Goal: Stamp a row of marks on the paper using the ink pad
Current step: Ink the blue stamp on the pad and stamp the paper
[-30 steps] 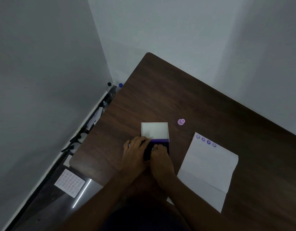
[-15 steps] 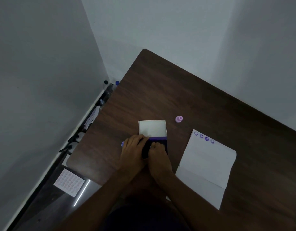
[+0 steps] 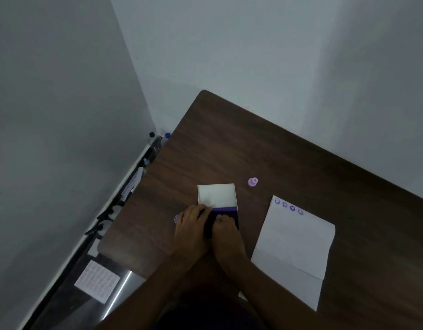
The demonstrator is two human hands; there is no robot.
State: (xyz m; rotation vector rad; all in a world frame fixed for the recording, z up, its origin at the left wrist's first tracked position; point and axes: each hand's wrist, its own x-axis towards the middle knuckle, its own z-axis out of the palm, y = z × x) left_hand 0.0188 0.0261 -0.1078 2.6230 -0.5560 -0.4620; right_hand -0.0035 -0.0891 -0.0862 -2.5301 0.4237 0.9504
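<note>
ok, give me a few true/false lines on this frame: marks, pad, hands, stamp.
1. The paper bears four marks along its far edge. True.
2. The pad is closed. False: its white lid stands open.
3. Both hands are at the pad. True: left hand and right hand meet over it.
4. The pink stamp is held over the paper. False: it stands alone on the table, beyond the pad.
5. The right hand rests on the paper. False: it is at the pad.

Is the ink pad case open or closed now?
Open: the white lid stands flipped back behind the purple ink pad, where both hands rest.
</note>
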